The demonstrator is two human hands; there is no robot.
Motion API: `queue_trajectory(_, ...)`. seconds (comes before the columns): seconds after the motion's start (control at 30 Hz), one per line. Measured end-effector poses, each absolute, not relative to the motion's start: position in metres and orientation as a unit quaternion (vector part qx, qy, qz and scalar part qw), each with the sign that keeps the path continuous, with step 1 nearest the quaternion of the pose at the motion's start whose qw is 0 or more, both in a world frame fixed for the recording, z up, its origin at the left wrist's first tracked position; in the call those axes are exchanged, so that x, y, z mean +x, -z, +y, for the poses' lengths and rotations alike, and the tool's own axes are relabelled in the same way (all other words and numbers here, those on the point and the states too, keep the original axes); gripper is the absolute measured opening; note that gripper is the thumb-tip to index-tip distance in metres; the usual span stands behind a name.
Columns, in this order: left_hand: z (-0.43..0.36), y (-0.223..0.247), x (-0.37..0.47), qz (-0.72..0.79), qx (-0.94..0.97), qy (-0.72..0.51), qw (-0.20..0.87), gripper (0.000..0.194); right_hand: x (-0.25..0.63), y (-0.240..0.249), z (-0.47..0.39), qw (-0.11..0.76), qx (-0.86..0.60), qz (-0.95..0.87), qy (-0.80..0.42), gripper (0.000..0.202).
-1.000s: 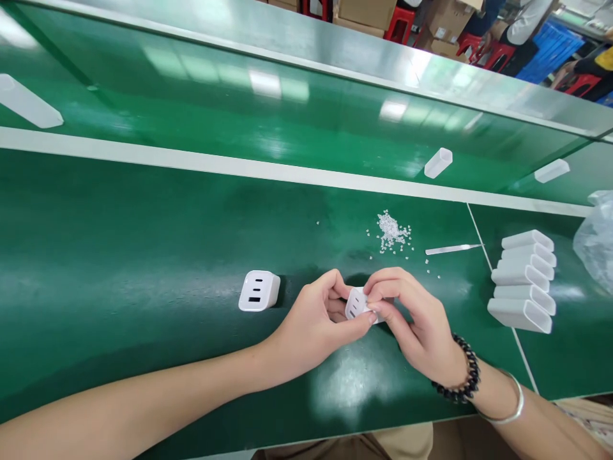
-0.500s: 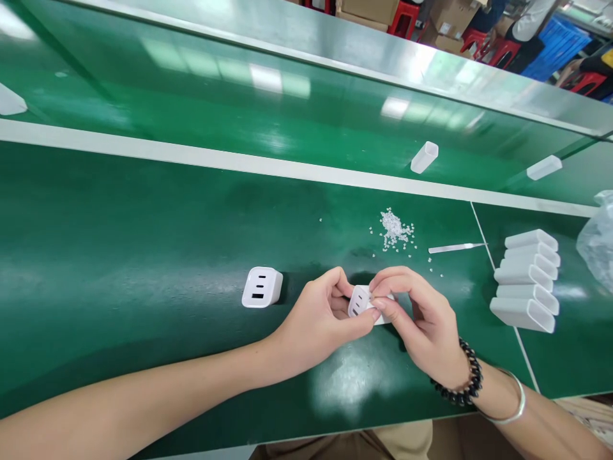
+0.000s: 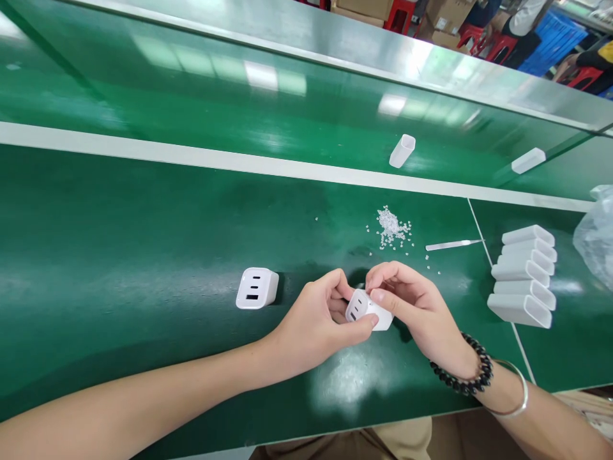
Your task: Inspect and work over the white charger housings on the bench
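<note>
Both hands grip one small white charger body (image 3: 368,310) just above the green bench (image 3: 143,243). My left hand (image 3: 316,322) pinches its port end from the left, thumb underneath. My right hand (image 3: 414,310) wraps its right side, thumb lying across the top. Its slotted face points left toward me. A second white charger body (image 3: 256,288) with three slots rests on the bench to the left, apart from both hands.
Several empty white shells (image 3: 523,275) are stacked at the right. A pile of tiny clear pieces (image 3: 391,229) and tweezers (image 3: 453,244) lie beyond the hands. Two loose shells (image 3: 401,151) (image 3: 527,160) sit on the far belt. A clear bag (image 3: 596,236) lies at the right edge.
My right thumb slid from the charger's port face onto its top, and the charger tilted slightly. The loose shells on the far belt drifted left.
</note>
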State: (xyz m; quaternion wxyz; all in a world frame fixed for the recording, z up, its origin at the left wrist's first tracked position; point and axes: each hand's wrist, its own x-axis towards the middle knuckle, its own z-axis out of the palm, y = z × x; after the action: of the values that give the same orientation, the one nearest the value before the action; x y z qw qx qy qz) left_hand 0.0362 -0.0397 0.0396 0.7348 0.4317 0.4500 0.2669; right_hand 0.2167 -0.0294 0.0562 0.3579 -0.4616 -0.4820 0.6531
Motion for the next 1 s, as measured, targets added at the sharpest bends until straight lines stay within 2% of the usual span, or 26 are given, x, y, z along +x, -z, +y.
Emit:
queue_trajectory(0.33, -0.0436, -0.0349, 0.0354, 0.442, 0.431, -0.273, 0.738, 0.04, 0.2186, -0.0565, -0.0311, 0.349, -0.46, -0.531, -0.62, 0.01)
queue_trajectory(0.5, -0.0427, -0.0353, 0.0362, 0.44, 0.426, -0.271, 0.743, 0.039, 0.2208, -0.0533, -0.0332, 0.369, -0.438, -0.634, -0.519, 0.002)
queue_trajectory(0.7, -0.0402, -0.039, 0.0378, 0.435, 0.423, -0.278, 0.745, 0.038, 0.2256, -0.0537, -0.0342, 0.345, -0.394, -0.758, -0.388, 0.014)
queue_trajectory(1.0, -0.0399, -0.0394, 0.036, 0.436, 0.417, -0.274, 0.749, 0.038, 0.2261, -0.0551, -0.0327, 0.344, -0.397, -0.746, -0.409, 0.01)
